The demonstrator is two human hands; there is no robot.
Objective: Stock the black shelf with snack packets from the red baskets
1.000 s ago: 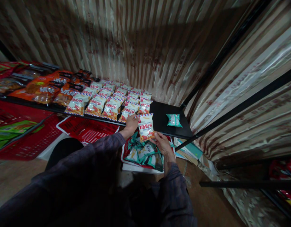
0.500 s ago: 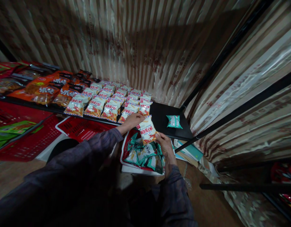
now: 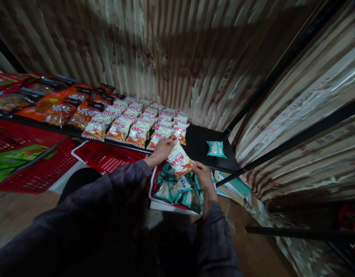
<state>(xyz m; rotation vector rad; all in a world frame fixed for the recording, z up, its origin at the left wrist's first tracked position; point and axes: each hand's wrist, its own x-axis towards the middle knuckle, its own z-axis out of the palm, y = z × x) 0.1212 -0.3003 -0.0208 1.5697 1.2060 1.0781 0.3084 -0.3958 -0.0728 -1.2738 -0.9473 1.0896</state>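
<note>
Between my two hands I hold a white snack bag point(image 3: 179, 161) with red lettering and orange pictures. My left hand point(image 3: 163, 150) pinches its upper left corner, and my right hand point(image 3: 202, 175) grips its lower right side. The bag is tilted, above a red basket point(image 3: 152, 188) with a white rim that is full of green snack bags point(image 3: 184, 191). Just beyond my left hand, rows of matching white snack bags point(image 3: 137, 132) stand on a black shelf point(image 3: 194, 148). One green snack bag point(image 3: 216, 149) lies alone near the shelf's right end.
Orange snack bags point(image 3: 60, 112) fill the shelf's left part. Below it are a red basket point(image 3: 108, 156) and a larger red basket point(image 3: 60, 161) with green packets point(image 3: 21, 157). Black metal bars point(image 3: 304, 130) slant across the right, before a striped curtain point(image 3: 165, 50). Papers point(image 3: 235, 184) lie under the shelf.
The held snack bag has tilted further to the left between my hands. Both hands keep their grip. The whole view has shifted slightly.
</note>
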